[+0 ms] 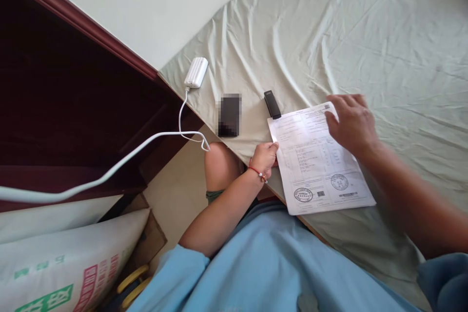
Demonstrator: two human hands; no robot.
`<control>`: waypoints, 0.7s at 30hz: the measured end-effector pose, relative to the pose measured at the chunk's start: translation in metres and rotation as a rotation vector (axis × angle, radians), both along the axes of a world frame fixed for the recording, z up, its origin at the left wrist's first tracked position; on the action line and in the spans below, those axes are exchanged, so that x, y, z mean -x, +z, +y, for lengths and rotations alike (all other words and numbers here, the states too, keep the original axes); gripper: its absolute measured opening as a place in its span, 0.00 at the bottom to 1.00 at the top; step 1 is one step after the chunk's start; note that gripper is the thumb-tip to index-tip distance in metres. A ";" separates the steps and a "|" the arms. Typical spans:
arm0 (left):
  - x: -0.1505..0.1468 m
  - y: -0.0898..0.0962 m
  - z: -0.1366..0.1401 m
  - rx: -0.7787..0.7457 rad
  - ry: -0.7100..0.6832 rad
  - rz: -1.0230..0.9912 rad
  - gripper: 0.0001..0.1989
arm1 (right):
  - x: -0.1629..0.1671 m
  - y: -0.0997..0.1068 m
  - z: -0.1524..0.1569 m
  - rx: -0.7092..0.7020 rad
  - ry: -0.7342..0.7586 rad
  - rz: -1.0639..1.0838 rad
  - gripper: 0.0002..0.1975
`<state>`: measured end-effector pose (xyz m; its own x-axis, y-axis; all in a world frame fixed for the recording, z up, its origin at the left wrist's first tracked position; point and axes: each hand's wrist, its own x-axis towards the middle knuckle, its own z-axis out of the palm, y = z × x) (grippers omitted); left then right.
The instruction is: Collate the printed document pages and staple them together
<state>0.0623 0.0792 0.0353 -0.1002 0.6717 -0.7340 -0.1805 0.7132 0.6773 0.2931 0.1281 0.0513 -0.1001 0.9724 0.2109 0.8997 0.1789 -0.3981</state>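
Plainly: papers [310, 151], one stack, lying on a pale green cloth [402, 48] over a table, near side. Near-left corner reaches the table edge [312, 230], which slants from far left to near right; right side of the stack has wide wrinkled cloth beyond it, with more cloth on the far side. Left side is tighter: a black bar [272, 104] at the far-left corner, seemingly touching, and a dark slab [230, 116], partly pixelated, farther left.

Appearance: white top sheet, small dark print, ruled lines, two round dark stamps, a square code at the far-right corner, another code and a barcode at the near end; lower sheets show only as thin edges.

Orientation: long axis near to far, far end leaning left; heading far, stamps near.

Left hand [264, 157]: grips the left edge, thumb on top, other fingers mostly hidden. Right hand [353, 124]: at the far-right corner, fingers extended, thumb apart, slightly blurred; whether it presses the sheet is unclear.

Also: white block [196, 72] with cable [124, 160], far left.
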 end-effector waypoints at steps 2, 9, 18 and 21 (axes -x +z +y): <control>0.000 -0.003 0.000 -0.009 -0.002 0.013 0.15 | 0.018 0.002 0.005 -0.026 0.209 0.046 0.26; -0.003 -0.011 -0.002 -0.034 0.026 0.017 0.12 | 0.068 -0.013 0.015 -0.003 0.498 -0.070 0.42; -0.001 -0.021 -0.002 -0.085 0.001 0.079 0.15 | 0.082 -0.007 0.020 0.055 0.506 -0.111 0.33; -0.001 -0.024 -0.009 -0.137 -0.058 0.122 0.18 | 0.080 -0.004 0.024 0.075 0.472 -0.066 0.33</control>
<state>0.0634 0.0698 0.0118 -0.1409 0.7719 -0.6200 -0.0520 0.6196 0.7832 0.2135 0.1522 0.0474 -0.5448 0.8300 0.1197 0.7512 0.5465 -0.3702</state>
